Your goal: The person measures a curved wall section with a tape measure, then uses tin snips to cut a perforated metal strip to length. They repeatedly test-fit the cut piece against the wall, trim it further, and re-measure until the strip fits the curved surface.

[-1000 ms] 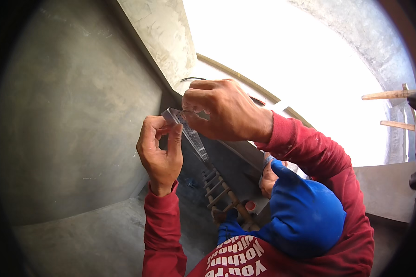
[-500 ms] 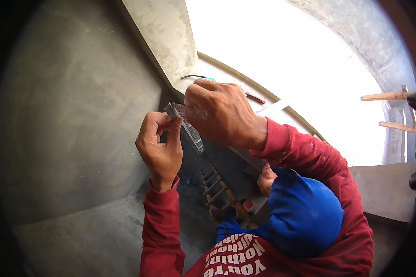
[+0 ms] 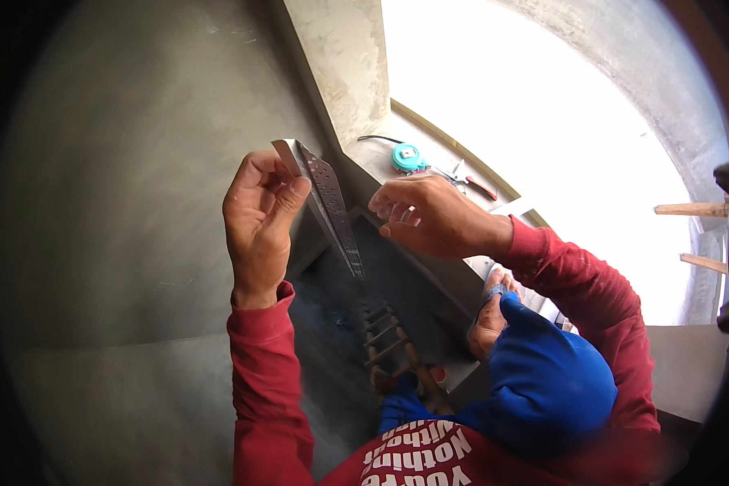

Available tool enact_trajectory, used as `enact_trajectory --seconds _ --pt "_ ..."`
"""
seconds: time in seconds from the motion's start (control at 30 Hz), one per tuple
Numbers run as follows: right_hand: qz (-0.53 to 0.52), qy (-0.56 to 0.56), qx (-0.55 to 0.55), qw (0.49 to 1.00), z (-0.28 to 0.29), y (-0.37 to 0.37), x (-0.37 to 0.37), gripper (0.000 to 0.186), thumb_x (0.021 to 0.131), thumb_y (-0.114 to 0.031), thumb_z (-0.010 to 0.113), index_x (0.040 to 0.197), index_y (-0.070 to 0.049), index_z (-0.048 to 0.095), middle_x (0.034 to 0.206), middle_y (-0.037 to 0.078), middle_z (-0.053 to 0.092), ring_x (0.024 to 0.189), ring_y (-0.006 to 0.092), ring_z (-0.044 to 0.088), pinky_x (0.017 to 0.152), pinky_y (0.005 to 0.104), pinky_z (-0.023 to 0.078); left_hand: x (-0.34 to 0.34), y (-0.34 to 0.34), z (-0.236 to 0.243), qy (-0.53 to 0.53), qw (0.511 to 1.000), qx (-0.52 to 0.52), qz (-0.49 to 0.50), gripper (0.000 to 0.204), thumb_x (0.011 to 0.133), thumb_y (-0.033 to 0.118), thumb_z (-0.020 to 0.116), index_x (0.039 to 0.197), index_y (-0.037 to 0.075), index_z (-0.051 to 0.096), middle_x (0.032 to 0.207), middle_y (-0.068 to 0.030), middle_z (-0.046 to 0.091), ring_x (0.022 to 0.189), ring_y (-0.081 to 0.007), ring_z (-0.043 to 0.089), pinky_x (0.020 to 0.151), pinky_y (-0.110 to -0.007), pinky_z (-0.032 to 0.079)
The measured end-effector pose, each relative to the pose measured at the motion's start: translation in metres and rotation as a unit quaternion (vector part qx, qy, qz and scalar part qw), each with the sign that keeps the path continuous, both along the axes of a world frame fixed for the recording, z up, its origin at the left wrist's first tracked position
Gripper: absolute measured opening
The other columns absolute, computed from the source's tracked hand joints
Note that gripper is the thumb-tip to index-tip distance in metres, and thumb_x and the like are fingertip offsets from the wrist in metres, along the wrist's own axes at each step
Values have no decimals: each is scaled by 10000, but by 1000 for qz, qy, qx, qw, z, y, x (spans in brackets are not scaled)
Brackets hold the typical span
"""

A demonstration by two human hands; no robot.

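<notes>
A long, thin perforated metal corner bead [image 3: 332, 206] points away and downward, bent along its length. My left hand [image 3: 259, 215] pinches its near end between thumb and fingers. To the right of the strip, and apart from it, my right hand [image 3: 437, 217] hangs with loosely curled fingers. A gap shows between its thumb and fingers, and I see nothing held there. Beyond the right hand, a teal tape measure [image 3: 408, 158] and red-handled pliers [image 3: 481, 189] lie on the window ledge [image 3: 373, 154].
Smooth grey plastered wall [image 3: 130, 186] fills the left side. A wooden ladder [image 3: 387, 344] stands far below. My sandalled foot [image 3: 488, 320] rests at the ledge on the right, beside the bright window opening [image 3: 543, 105]. Wooden bars [image 3: 692, 210] jut in at the far right.
My right hand has come away from the corner bead and moved right and down. My left hand has lifted the bead slightly. The tape measure and pliers now show more fully.
</notes>
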State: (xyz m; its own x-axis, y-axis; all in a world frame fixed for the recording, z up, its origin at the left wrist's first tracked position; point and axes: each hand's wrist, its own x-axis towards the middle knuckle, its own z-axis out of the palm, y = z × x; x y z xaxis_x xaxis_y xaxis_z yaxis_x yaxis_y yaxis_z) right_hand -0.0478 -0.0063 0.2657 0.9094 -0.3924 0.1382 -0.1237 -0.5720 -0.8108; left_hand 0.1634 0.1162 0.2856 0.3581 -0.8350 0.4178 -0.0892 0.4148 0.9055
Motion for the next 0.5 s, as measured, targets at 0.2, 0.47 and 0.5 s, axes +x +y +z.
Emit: enact_trajectory --seconds 0.2,0.47,0.5 --pt "140 106 -46 983 4 3 -3 358 881 -155 756 1144 49 625 1034 223 714 964 356 718 817 425 576 46 -9 25 157 976 -7 -151 148 992 119 667 1130 95 618 987 -2 567 926 -131 530 833 -331 443" --pt "190 147 -39 970 -33 19 58 686 845 -301 829 1333 33 482 1138 256 680 989 368 713 849 450 553 82 -21 44 223 931 -51 -285 132 1024 121 599 1134 50 584 958 -24 477 886 -157 472 766 -334 403" --pt "185 135 -16 973 -41 23 66 679 855 -301 823 1341 26 479 1146 244 673 995 354 718 841 435 568 87 -21 46 229 927 -54 -293 139 1024 121 599 1139 45 581 957 -26 478 884 -158 472 766 -333 403"
